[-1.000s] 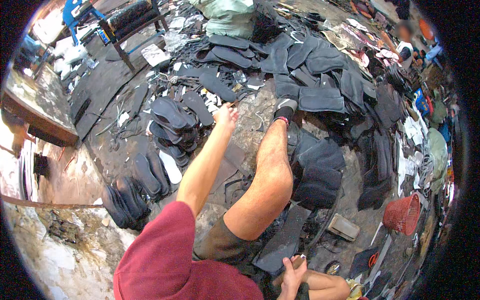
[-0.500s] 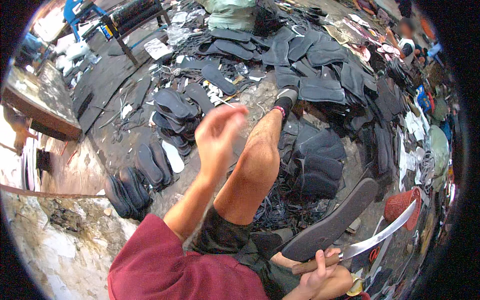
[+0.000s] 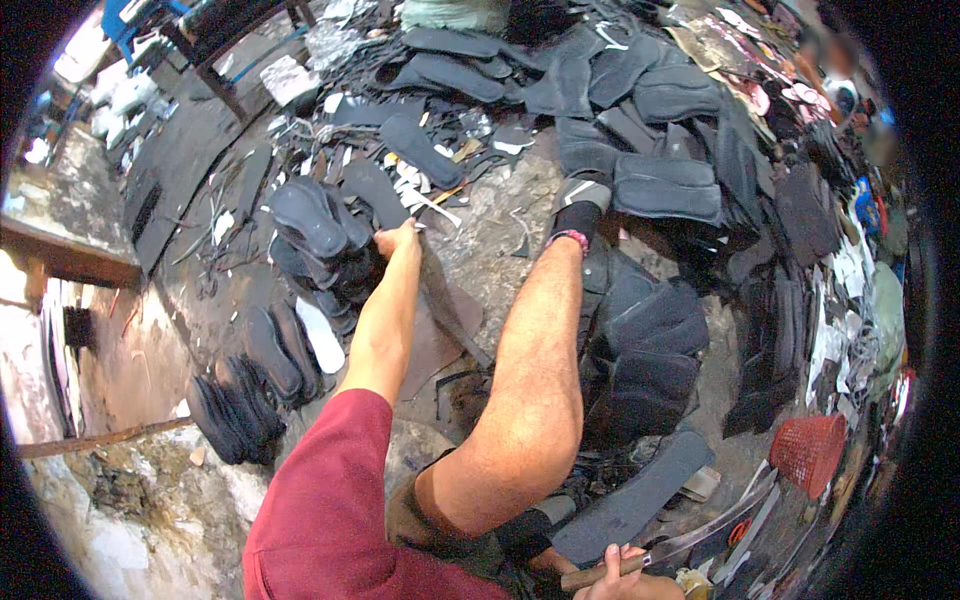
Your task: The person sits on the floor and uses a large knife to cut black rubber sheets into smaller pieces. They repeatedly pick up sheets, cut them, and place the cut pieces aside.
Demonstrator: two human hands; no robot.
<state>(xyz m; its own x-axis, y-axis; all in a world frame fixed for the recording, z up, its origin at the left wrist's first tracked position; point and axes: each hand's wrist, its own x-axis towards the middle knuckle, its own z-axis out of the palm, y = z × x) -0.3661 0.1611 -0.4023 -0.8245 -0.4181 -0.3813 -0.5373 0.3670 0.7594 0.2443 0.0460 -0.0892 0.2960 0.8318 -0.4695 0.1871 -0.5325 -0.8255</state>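
Head view, right hand (image 3: pixel 617 583) gripping knife (image 3: pixel 674 547), left hand (image 3: pixel 400 238) near dark soles (image 3: pixel 308 218), opening unclear

Maroon is served up top: a plain shirt (image 3: pixel 400 575), its short sleeve (image 3: pixel 335 455) ended around the elbow, the forearm (image 3: pixel 385 335) left uncovered! The left hand (image 3: pixel 400 238) is seen bare, and bare too is the right hand (image 3: pixel 618 576). Down to the shorts (image 3: pixel 410 525), shown dark with an olive cast, and by them only the upper thigh is covered. Now the lower leg (image 3: pixel 540 320): circled by a pinkish-red band (image 3: pixel 569 239), followed by a dark sock (image 3: pixel 580 218), and finished off with grey footwear (image 3: pixel 585 190), trimmed paler, its exact kind not made out.
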